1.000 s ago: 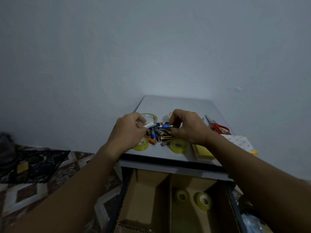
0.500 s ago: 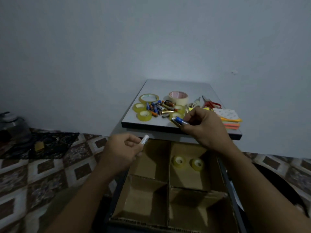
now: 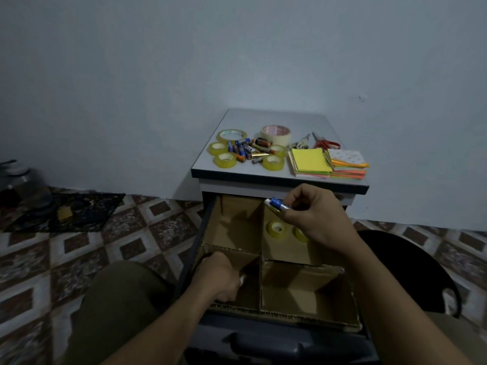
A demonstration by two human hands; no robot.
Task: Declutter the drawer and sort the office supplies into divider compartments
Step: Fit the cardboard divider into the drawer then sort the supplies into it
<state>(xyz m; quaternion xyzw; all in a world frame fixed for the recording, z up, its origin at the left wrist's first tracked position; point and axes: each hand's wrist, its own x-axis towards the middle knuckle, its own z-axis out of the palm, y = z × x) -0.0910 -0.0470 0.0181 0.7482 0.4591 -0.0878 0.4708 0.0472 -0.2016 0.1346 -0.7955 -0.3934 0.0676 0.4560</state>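
Cardboard divider (image 3: pixel 297 277), lower centre: left hand (image 3: pixel 218 277) curls round a pale battery (image 3: pixel 241 280) in its lower-left cell, right hand (image 3: pixel 313 219) pinches a blue battery (image 3: pixel 276 204) over the tape rolls (image 3: pixel 277 229), where a slip could mis-sort it.

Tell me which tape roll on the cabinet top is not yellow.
The cream roll at the back, with a pinkish core; the five other rolls there are yellow.

You've got a blue-and-silver battery (image 3: pixel 278 204) and a white battery (image 3: pixel 241 280) over brown cardboard dividers (image 3: pixel 232 248). On the grey cabinet top (image 3: pixel 263 119): yellow tape rolls (image 3: pixel 225 159), a yellow sticky pad (image 3: pixel 311 160), red-handled scissors (image 3: pixel 328 144) — and your floor (image 3: pixel 147 233) runs in brown-and-white diamonds.
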